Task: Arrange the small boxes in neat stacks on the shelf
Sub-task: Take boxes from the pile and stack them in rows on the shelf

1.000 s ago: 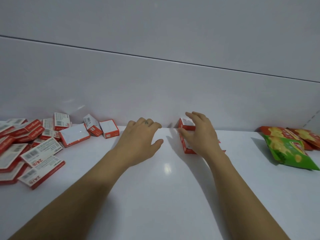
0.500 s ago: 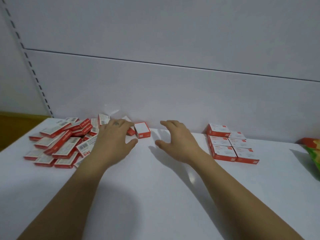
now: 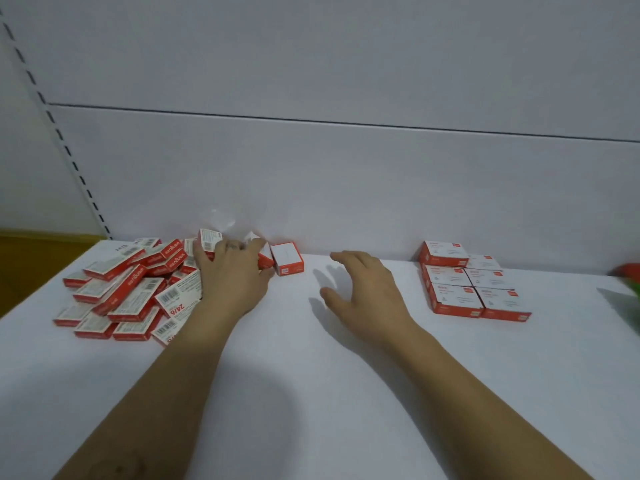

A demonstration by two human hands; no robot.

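At the left middle of the frame, the left hand [image 3: 232, 282] has moved onto the messy pile of small boxes [image 3: 128, 292] and curls around one, though the grip is partly hidden. Both hands came away from the neat stacks [image 3: 467, 289] at the right, and the right hand [image 3: 367, 292] hovers open and empty over the shelf [image 3: 311, 393], so another box likely gets fetched next.

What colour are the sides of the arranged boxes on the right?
Red sides, white tops, on the arranged boxes; head view.
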